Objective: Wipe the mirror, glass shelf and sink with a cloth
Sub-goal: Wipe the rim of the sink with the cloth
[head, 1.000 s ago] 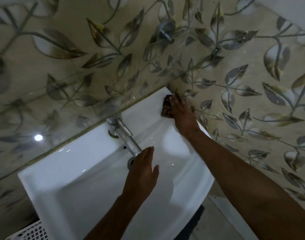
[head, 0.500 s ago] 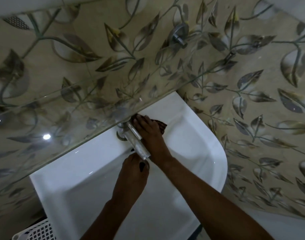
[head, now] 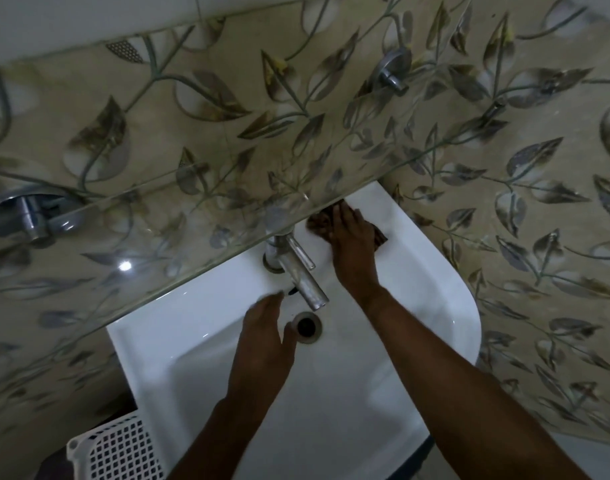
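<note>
2 bare hands work over 1 white sink [head: 445, 306]. The right hand [head: 353, 242] lies palm down with its fingers spread flat on 1 dark cloth [head: 319, 223], pressing it to the sink's back ledge just right of the tap, partly under the edge of 1 glass shelf [head: 199, 258]. The cloth shows on both sides of that hand. The left hand [head: 262, 344] is open, fingers loosely extended and gripping nothing, over the basin just left of 1 drain hole [head: 308, 326]. 1 chrome tap [head: 296, 271] stands between the 2 hands, its spout reaching out above the drain. 2 chrome brackets [head: 393, 69] carry the shelf on the leaf-patterned wall tiles [head: 538, 188]. 1 white lattice basket [head: 118, 452] sits below the sink at lower left.
</note>
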The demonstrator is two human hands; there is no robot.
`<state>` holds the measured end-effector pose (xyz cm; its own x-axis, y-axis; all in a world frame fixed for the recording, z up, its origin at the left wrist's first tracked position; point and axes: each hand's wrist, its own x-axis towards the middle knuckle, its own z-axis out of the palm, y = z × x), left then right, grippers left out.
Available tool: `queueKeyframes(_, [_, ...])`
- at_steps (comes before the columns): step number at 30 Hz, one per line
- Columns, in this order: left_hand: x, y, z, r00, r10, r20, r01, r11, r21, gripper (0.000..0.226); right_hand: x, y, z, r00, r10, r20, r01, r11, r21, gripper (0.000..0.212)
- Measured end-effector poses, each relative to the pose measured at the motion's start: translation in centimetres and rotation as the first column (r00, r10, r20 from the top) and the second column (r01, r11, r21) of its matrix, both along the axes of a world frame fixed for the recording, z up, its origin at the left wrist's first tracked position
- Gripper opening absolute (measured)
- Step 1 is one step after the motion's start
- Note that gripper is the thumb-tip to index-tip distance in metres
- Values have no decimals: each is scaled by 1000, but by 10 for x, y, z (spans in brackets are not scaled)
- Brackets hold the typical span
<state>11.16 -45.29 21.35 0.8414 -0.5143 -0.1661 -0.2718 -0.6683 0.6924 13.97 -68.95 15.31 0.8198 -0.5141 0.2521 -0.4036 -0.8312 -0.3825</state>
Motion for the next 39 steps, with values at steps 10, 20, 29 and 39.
queueKeyframes(10, [8,38,6,992,69,108,-64,996,-55,52,-64,110,14,984,6,175,-73,924,375,51])
queueKeyframes(20, [15,81,7,978,194,75,-192,981,-25,47,-31,197,8,957,261,127,-257,965,-42,46])
queueKeyframes(29, [14,123,17,961,251,119,-241,966,-92,50,6,191,11,986,157,50,-160,986,52,58])
queueKeyframes(39, [11,181,20,916,375,143,-363,926,-103,49,-29,325,24,880,474,14,-456,838,298,52])
